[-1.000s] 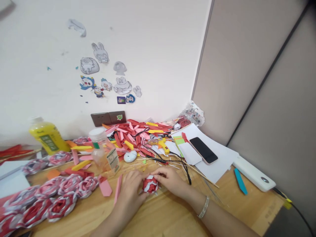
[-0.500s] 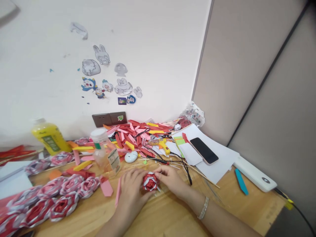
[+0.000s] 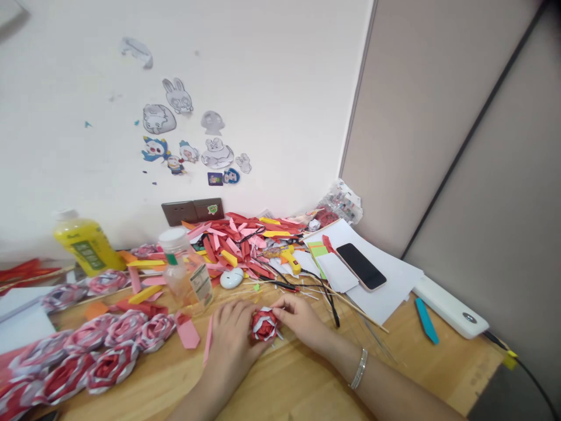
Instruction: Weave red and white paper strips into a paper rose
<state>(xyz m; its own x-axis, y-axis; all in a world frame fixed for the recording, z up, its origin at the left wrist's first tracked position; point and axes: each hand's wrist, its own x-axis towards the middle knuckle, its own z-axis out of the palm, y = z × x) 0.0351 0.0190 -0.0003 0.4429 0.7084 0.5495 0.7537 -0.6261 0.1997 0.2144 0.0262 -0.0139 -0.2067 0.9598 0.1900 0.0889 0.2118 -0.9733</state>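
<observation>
A small red and white paper rose (image 3: 265,325) is held between my two hands, low over the wooden table. My left hand (image 3: 233,328) curves around its left side, thumb below it. The thumb and fingers of my right hand (image 3: 297,318) pinch the rose's upper right edge. A sparkly bracelet (image 3: 359,369) circles my right wrist. Just left of my left hand lie a narrow pink paper strip (image 3: 208,340) and a wider pink paper piece (image 3: 187,331). Finished-looking paper roses (image 3: 113,367) in red, pink and white lie in rows at the left.
Behind my hands are a heap of folded paper strips (image 3: 232,240), a yellow glue gun (image 3: 289,258) with cable, a white earbud case (image 3: 231,278) and a clear jar (image 3: 182,269). A yellow bottle (image 3: 87,242) stands left. Phone (image 3: 362,266), papers and a white power strip (image 3: 451,309) lie right.
The view has shifted very slightly. Both hands keep their hold on the paper rose, which seems turned a little.
</observation>
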